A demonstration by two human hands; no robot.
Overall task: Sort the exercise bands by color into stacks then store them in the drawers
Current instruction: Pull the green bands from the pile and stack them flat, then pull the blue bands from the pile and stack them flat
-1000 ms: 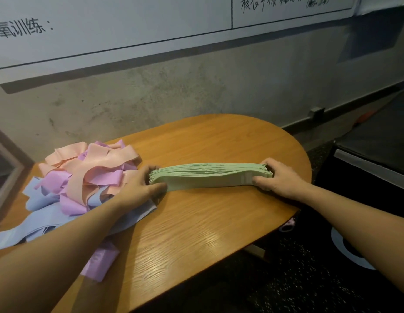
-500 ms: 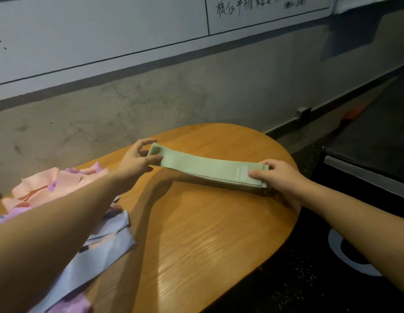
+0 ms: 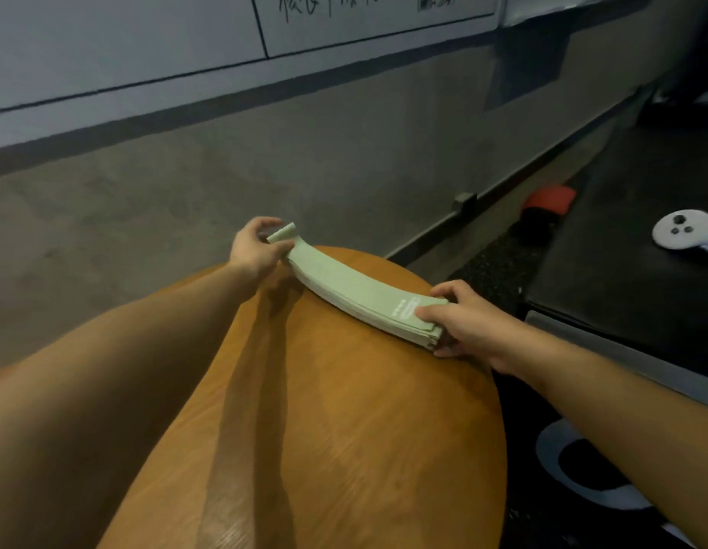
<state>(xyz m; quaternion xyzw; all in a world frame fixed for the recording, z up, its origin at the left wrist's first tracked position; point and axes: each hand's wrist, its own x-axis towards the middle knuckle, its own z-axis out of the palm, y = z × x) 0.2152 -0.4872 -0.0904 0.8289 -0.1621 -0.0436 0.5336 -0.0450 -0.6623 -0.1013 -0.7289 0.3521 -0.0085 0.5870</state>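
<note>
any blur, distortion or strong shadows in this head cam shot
Head view: wide-angle bending curves the wall lines and swells the near left forearm; the arms cast long dark shadows on the table; the green band stack and both hands, left hand and right hand, look slightly soft; no glare.

L hand (image 3: pixel 254 247) & R hand (image 3: pixel 459 323) gripping green band stack (image 3: pixel 356 293), wooden table (image 3: pixel 344 429)

Round table (image 3: pixel 344 449): wood, orange-brown, visible grain, smooth top with a soft sheen. Stack of green exercise bands (image 3: pixel 356 291): thin, flexible sheet material, matt, with white print near one end. Wall (image 3: pixel 265 172): bare grey concrete, rough and mottled. Whiteboard (image 3: pixel 146 41): smooth, pale, faintly glossy. White controller (image 3: pixel 679 229): smooth plastic, resting on a matt black surface (image 3: pixel 621 251).
</note>
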